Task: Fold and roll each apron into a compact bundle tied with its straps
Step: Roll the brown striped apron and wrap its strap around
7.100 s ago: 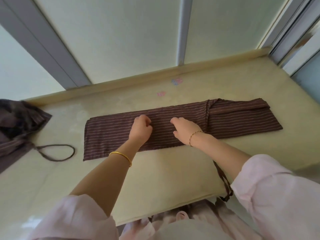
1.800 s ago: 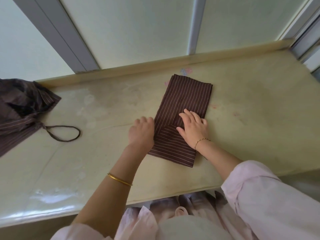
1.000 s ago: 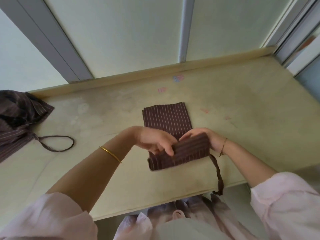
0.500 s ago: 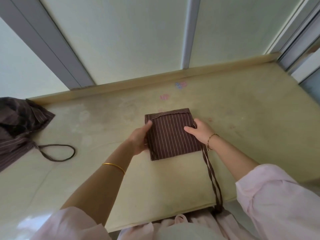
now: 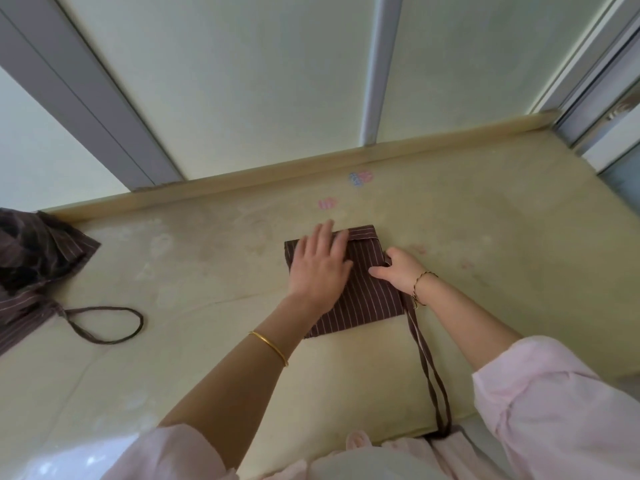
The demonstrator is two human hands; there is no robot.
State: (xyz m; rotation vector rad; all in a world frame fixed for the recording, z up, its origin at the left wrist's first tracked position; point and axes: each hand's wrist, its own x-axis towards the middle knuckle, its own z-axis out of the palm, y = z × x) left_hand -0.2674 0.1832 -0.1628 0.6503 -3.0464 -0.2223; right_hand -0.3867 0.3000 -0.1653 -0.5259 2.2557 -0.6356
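A brown striped apron (image 5: pixel 367 299), folded into a flat square, lies in the middle of the pale yellow counter (image 5: pixel 207 271). My left hand (image 5: pixel 320 265) presses flat on its left half with straight fingers. My right hand (image 5: pixel 398 270) rests on its right edge, the thumb lying across the cloth and the fingers curled at the edge where the straps start. The two straps (image 5: pixel 429 372) run from under that hand down over the counter's front edge.
A second brown striped apron (image 5: pixel 31 268) lies crumpled at the counter's left end, its strap loop (image 5: pixel 107 323) spread on the surface. A raised lip and a window frame bound the back. Small pink and blue marks (image 5: pixel 360 177) show behind the fold.
My left hand moved from gripping the square's left edge to lying flat on top of it. My right hand stayed at the right edge. The straps hang as before.
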